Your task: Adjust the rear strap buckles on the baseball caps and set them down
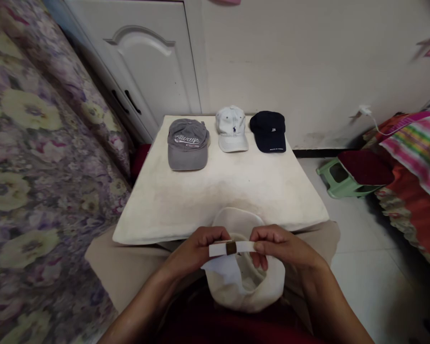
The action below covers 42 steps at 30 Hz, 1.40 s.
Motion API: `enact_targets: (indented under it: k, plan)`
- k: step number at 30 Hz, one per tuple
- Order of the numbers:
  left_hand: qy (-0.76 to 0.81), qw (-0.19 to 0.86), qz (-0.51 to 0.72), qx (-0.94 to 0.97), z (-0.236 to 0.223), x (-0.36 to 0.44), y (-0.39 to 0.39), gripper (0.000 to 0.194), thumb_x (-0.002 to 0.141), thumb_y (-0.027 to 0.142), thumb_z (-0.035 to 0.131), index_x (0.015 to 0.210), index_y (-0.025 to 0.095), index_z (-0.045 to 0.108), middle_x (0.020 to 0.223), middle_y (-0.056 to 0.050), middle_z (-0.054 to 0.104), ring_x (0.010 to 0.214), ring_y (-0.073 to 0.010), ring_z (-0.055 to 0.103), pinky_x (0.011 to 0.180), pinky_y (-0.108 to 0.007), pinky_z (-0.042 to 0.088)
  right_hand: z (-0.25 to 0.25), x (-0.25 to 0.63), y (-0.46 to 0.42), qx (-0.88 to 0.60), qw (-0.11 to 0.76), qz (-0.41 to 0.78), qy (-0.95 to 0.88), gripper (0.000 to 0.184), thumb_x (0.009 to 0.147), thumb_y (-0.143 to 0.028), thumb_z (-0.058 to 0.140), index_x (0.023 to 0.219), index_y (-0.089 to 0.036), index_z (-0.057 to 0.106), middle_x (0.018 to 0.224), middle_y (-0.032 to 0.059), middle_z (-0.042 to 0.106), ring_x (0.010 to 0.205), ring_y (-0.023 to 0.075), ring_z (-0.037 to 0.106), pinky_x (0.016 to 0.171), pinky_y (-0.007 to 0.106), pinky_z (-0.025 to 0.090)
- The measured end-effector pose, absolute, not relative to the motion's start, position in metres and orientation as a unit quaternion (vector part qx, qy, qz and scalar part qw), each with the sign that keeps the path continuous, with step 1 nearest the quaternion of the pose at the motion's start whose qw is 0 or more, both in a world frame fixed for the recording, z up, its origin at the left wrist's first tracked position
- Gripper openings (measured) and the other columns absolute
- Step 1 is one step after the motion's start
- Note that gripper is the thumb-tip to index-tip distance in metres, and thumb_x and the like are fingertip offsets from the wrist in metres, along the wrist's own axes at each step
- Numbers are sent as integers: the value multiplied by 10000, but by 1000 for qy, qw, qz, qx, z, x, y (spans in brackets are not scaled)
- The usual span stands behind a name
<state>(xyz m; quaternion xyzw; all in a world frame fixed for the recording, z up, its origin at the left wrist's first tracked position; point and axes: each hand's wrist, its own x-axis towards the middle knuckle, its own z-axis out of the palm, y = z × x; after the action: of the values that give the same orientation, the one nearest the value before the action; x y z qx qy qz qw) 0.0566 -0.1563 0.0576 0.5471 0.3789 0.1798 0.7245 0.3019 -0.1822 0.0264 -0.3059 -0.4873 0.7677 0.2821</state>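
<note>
A cream baseball cap lies upturned over my lap, its brim pointing at the table and its inside partly in view. Across its back opening runs a white strap with a brownish metal buckle. My left hand is closed on the cap and strap just left of the buckle. On the other side, my right hand pinches the strap between thumb and fingers, some fingertips reaching inside the cap. The left fingertips are partly hidden behind the strap.
On the cream-covered table sit a grey cap, a pale blue cap and a navy cap. Floral curtain hangs at left. A green stool and a bed stand at right.
</note>
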Motion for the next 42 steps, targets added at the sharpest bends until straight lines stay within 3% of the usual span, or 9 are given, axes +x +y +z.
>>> enact_targets:
  k: [4, 12, 24, 42]
  plan:
    - [383, 725, 167, 548, 55, 56, -155, 253, 799, 373, 702, 742, 150, 598, 599, 40, 494, 527, -86, 363, 478, -207, 260, 26, 299, -181, -334, 293, 752, -487, 291, 870, -414, 711, 799, -147, 621, 618, -35, 614, 486, 60, 506, 468, 169, 405]
    - [387, 706, 148, 574, 54, 56, -154, 276, 816, 386, 689, 720, 154, 576, 608, 46, 462, 551, -91, 346, 493, -212, 253, 30, 292, -180, -356, 279, 735, -506, 279, 858, -425, 703, 808, -160, 630, 591, -53, 542, 482, 56, 421, 414, 162, 299]
    - [382, 689, 148, 598, 55, 56, -156, 251, 829, 350, 669, 699, 151, 591, 619, 42, 465, 577, -97, 366, 509, -219, 269, 43, 278, -177, -366, 284, 704, -538, 178, 873, -296, 663, 759, -166, 621, 588, -51, 536, 517, 72, 400, 499, 205, 309]
    - [386, 677, 154, 607, 60, 58, -162, 292, 870, 361, 635, 684, 153, 550, 611, 53, 426, 581, -95, 327, 527, -233, 237, 36, 272, -181, -409, 266, 687, -539, 207, 793, -346, 783, 863, -173, 694, 762, -19, 622, 678, 112, 529, 626, 241, 382]
